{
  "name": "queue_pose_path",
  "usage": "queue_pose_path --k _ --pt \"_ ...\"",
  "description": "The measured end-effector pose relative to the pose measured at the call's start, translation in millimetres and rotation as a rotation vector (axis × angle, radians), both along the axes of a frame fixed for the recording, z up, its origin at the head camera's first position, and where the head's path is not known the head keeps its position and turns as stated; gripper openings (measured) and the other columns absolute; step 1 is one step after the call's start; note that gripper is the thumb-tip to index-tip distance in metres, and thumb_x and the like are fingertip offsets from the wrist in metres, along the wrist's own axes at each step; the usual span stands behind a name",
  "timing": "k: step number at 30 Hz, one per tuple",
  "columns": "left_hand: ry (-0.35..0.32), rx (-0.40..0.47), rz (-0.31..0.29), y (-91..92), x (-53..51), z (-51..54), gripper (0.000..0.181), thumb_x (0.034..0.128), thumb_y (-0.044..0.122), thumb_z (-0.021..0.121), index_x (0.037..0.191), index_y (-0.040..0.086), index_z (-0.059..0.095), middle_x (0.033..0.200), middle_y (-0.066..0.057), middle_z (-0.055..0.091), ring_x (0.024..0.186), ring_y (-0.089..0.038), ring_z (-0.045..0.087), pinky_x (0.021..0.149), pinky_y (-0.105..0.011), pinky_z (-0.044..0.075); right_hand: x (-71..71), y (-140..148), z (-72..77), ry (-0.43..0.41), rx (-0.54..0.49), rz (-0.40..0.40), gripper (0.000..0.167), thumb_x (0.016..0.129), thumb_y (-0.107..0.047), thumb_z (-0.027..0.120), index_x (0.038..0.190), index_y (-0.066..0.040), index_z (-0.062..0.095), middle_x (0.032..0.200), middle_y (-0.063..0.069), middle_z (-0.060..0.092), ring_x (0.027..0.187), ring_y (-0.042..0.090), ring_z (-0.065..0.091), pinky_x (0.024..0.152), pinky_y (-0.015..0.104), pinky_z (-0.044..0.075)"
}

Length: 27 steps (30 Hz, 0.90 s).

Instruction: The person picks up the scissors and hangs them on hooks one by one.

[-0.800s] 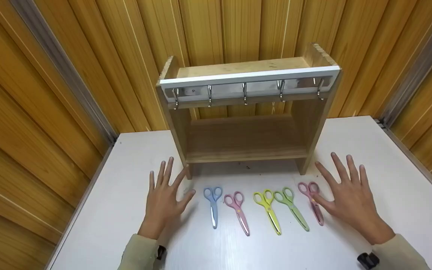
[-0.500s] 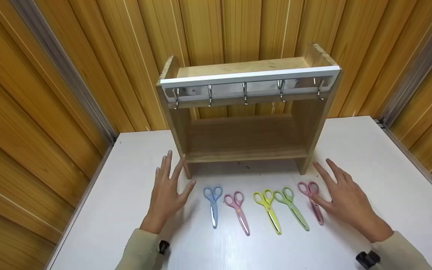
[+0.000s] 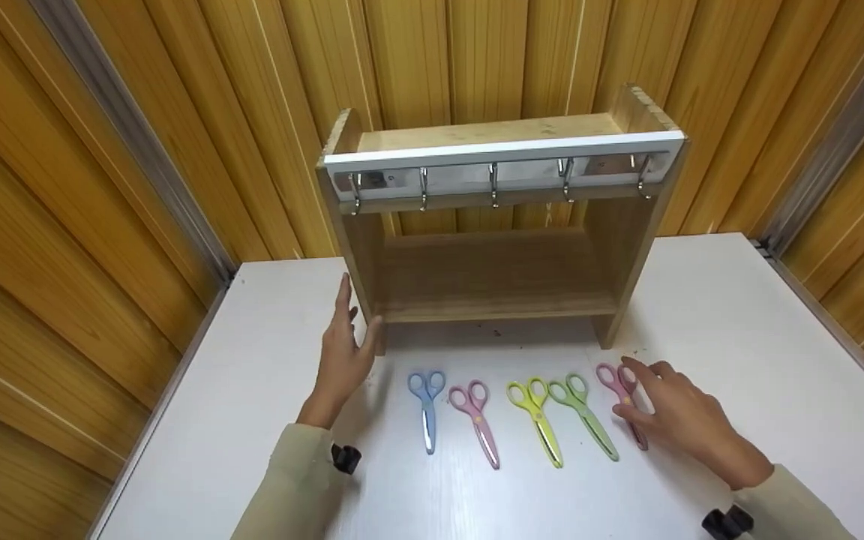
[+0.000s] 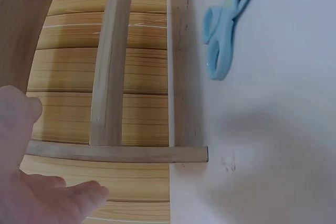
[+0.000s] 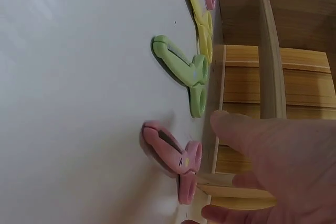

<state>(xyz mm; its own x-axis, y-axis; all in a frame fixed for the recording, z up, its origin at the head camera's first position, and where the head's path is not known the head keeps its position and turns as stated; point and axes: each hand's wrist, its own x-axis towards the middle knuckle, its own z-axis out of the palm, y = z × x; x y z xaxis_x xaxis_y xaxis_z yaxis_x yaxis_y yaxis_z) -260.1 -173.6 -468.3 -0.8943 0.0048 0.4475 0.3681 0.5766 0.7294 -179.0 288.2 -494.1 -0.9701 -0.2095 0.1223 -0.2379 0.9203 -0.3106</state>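
A row of scissors lies on the white table in the head view: blue scissors (image 3: 427, 409), pink scissors (image 3: 475, 420), yellow scissors (image 3: 537, 420), green scissors (image 3: 584, 415) and darker pink scissors (image 3: 616, 382) at the right end. My right hand (image 3: 687, 412) hovers by that last pair, thumb and fingers parted and loosely bent; the right wrist view shows the darker pink scissors (image 5: 176, 156) apart from it. My left hand (image 3: 346, 352) is beside the left side panel of a wooden shelf (image 3: 492, 311), fingers extended. Whether it touches the panel I cannot tell.
Metal hooks (image 3: 493, 185) line a strip across the shelf's upper front. Wood-patterned walls (image 3: 139, 187) enclose the white table (image 3: 267, 315) at the back and both sides. The shelf stands behind the scissors.
My left hand has moved forward and slightly right, up to the shelf's left side. The right hand's spread fingers have bent and drawn in over the darker pink scissors. The scissors lie where they were.
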Motion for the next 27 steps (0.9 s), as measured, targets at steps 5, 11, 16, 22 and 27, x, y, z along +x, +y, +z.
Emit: queue_pose_path --k 5,11,16,22,27 --pt "0.028 0.098 -0.022 5.3 -6.1 0.7 0.073 0.1057 0.010 0.058 0.165 0.017 0.017 0.163 -0.016 0.036 0.136 -0.040 0.052 0.104 -0.054 0.051 4.3 -3 -5.9 -0.063 -0.024 -0.035 0.078 0.086 -0.036 0.082 0.147 -0.002 0.048 0.103 0.023 0.058 0.072 0.026 0.053 0.048 0.044 0.047" --pt "0.089 0.106 0.073 8.6 -10.9 0.5 0.061 0.1044 0.006 0.058 0.160 0.012 0.034 0.155 -0.016 0.048 0.131 -0.035 0.059 0.098 -0.043 0.057 9.1 -7 -9.4 -0.104 -0.024 -0.085 0.081 0.085 -0.032 0.083 0.149 0.000 0.045 0.099 0.024 0.057 0.070 0.026 0.050 0.048 0.044 0.047" --pt "0.089 0.106 0.135 8.8 -14.8 -1.2 0.058 0.1026 0.003 0.061 0.156 0.012 0.041 0.151 -0.013 0.054 0.123 -0.033 0.064 0.096 -0.041 0.059 12.9 -7 -11.9 -0.113 -0.041 -0.091 0.073 0.085 -0.026 0.082 0.144 0.004 0.050 0.097 0.021 0.058 0.069 0.025 0.049 0.049 0.044 0.047" --pt "0.120 0.111 0.155 8.5 -18.2 -3.0 0.054 0.1021 0.001 0.060 0.154 0.010 0.046 0.145 -0.016 0.058 0.118 -0.035 0.067 0.093 -0.045 0.060 14.0 -4 -14.1 -0.083 -0.062 -0.082 0.051 0.086 -0.017 0.081 0.128 0.003 0.060 0.087 0.012 0.055 0.069 0.023 0.047 0.049 0.041 0.044" --pt "0.121 0.091 0.159 9.5 -18.6 -1.7 0.053 0.1027 0.004 0.061 0.153 0.011 0.047 0.144 -0.014 0.060 0.116 -0.033 0.069 0.092 -0.043 0.061 13.9 -3 -15.4 -0.028 -0.068 -0.058 0.016 0.084 -0.003 0.080 0.095 -0.004 0.068 0.075 0.003 0.051 0.067 0.020 0.045 0.049 0.034 0.039"
